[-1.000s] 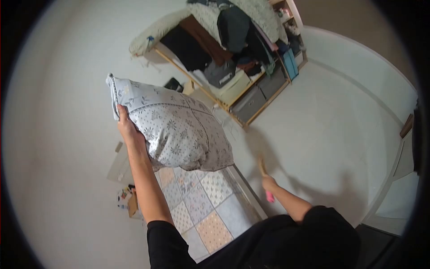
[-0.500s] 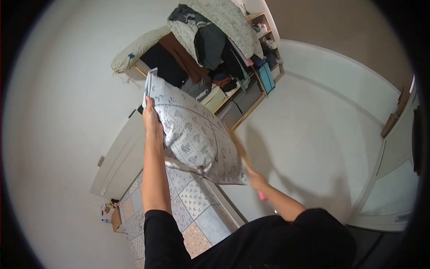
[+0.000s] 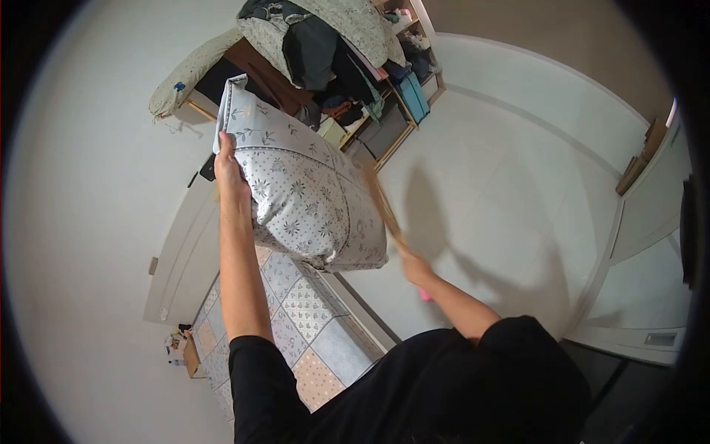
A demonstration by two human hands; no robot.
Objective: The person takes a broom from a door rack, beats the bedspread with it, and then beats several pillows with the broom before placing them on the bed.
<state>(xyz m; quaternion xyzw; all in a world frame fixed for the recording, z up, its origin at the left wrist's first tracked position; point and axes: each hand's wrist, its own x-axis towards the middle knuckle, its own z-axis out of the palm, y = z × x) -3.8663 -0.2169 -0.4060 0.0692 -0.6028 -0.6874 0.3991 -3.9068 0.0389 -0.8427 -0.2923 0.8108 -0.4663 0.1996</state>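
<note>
A pillow in a light grey floral case [image 3: 303,196] hangs in the air, tilted, in the middle left of the view. My left hand [image 3: 231,176] is closed on its upper left edge. To the right and lower, my right hand [image 3: 416,268] is wrapped round a thin wooden stick [image 3: 390,226] with a pink end [image 3: 424,294] below the fist. The stick runs up beside the pillow's right side, its far part blurred and partly behind the pillow; whether they touch I cannot tell.
Below the pillow lies a bed with a patchwork sheet [image 3: 314,377] and a white headboard [image 3: 181,255]. A clothes-laden rack [image 3: 325,55] and a blue box [image 3: 414,98] stand at the back. Pale floor [image 3: 503,185] extends right, towards a white door [image 3: 640,288].
The view has shifted, so the rack and bed appear further up and left. The pillow and both hands sit slightly higher and left in view, and the stick shows more clearly.
</note>
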